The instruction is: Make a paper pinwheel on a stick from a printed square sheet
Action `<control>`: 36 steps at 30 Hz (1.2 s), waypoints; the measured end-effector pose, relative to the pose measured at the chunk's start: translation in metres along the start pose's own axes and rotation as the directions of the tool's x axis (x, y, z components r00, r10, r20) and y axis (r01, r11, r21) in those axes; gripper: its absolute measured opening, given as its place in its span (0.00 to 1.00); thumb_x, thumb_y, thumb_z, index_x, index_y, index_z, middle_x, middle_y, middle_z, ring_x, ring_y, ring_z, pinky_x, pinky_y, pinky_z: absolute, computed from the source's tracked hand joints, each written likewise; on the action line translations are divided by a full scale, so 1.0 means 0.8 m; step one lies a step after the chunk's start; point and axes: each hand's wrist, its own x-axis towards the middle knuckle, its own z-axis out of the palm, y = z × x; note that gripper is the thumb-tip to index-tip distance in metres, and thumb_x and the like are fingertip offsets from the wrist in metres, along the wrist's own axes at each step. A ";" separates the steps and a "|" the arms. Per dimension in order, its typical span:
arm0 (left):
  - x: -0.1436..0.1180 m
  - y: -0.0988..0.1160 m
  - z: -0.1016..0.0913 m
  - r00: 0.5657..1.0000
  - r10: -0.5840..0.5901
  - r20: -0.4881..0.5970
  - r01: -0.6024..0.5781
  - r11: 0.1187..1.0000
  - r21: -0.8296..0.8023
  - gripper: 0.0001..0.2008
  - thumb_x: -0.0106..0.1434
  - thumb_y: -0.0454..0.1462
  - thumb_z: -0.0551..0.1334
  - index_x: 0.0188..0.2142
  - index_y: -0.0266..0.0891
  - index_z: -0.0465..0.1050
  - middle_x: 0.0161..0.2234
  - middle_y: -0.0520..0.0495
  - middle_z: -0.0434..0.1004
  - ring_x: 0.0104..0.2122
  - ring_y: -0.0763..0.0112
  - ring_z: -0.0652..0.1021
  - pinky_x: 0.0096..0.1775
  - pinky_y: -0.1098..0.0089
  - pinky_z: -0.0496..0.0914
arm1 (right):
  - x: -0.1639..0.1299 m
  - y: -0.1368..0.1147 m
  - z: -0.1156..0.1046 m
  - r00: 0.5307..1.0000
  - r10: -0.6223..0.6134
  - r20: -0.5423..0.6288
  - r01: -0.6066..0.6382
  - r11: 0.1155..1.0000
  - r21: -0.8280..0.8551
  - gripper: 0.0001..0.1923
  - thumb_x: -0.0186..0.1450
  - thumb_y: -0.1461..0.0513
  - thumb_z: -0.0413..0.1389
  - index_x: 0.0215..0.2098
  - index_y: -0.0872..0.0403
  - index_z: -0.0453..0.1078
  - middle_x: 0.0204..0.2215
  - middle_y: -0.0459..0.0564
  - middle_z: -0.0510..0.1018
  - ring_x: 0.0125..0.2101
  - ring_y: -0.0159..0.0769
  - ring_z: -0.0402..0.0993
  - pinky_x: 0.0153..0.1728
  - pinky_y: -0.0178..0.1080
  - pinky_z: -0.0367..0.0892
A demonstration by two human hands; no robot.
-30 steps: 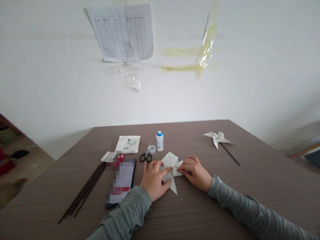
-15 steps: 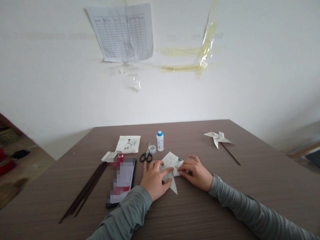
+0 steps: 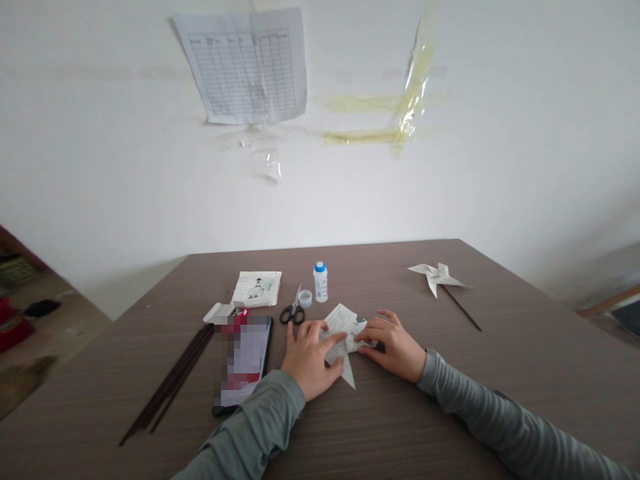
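A folded sheet of printed paper (image 3: 340, 321) lies on the table between my hands, with one pointed flap (image 3: 349, 378) sticking out toward me. My left hand (image 3: 313, 360) rests on its left part, fingers spread and pressing down. At the right side of the sheet, my right hand (image 3: 393, 343) has its thumb and fingers bent together on the paper's edge. Part of the sheet is covered by both hands. Just beyond it stand a white bottle with a blue cap (image 3: 321, 283), a small clear round container (image 3: 305, 299) and black-handled scissors (image 3: 292, 314).
A paper pinwheel (image 3: 437, 275) on a dark stick lies at the far right. To the left are a phone (image 3: 250, 357), several dark sticks (image 3: 173, 383), a small open box (image 3: 220, 313) and a stack of square papers (image 3: 257, 289). A wall stands behind the table.
My right hand's fingers have shifted very slightly on the paper's edge. The left hand and the other objects stay where they were.
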 end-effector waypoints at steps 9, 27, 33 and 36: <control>-0.001 -0.001 0.001 1.000 0.001 -0.009 -0.001 1.000 -0.010 0.27 0.76 0.42 0.80 0.72 0.62 0.95 0.69 0.36 0.89 0.75 0.26 0.82 0.83 0.04 0.59 | 0.003 -0.004 -0.001 1.000 0.012 -0.024 -0.012 1.000 0.006 0.03 0.77 0.55 0.75 0.45 0.34 0.92 0.34 0.48 0.93 0.40 0.58 0.98 0.72 0.74 0.86; -0.002 0.001 -0.001 1.000 0.008 -0.019 -0.008 1.000 -0.023 0.24 0.75 0.39 0.81 0.68 0.60 0.97 0.68 0.36 0.90 0.74 0.26 0.83 0.83 0.02 0.57 | 0.002 -0.002 0.001 1.000 -0.003 -0.010 0.003 1.000 -0.003 0.04 0.80 0.53 0.75 0.47 0.33 0.94 0.37 0.50 0.95 0.43 0.59 0.99 0.72 0.74 0.88; -0.002 0.004 -0.006 1.000 -0.010 -0.001 0.010 1.000 -0.014 0.25 0.75 0.40 0.82 0.69 0.61 0.96 0.69 0.37 0.90 0.75 0.27 0.83 0.83 0.03 0.57 | -0.002 0.004 0.004 1.000 -0.011 0.005 0.012 1.000 -0.025 0.08 0.78 0.58 0.76 0.50 0.33 0.94 0.39 0.48 0.96 0.44 0.59 0.99 0.76 0.76 0.85; 0.000 0.011 -0.013 0.997 -0.054 0.051 0.054 0.999 0.004 0.25 0.77 0.42 0.82 0.71 0.62 0.95 0.71 0.38 0.89 0.78 0.28 0.81 0.85 0.06 0.56 | -0.003 0.007 0.005 0.999 -0.010 0.032 0.011 0.999 -0.034 0.06 0.80 0.56 0.74 0.50 0.34 0.94 0.40 0.48 0.96 0.45 0.58 0.99 0.77 0.76 0.83</control>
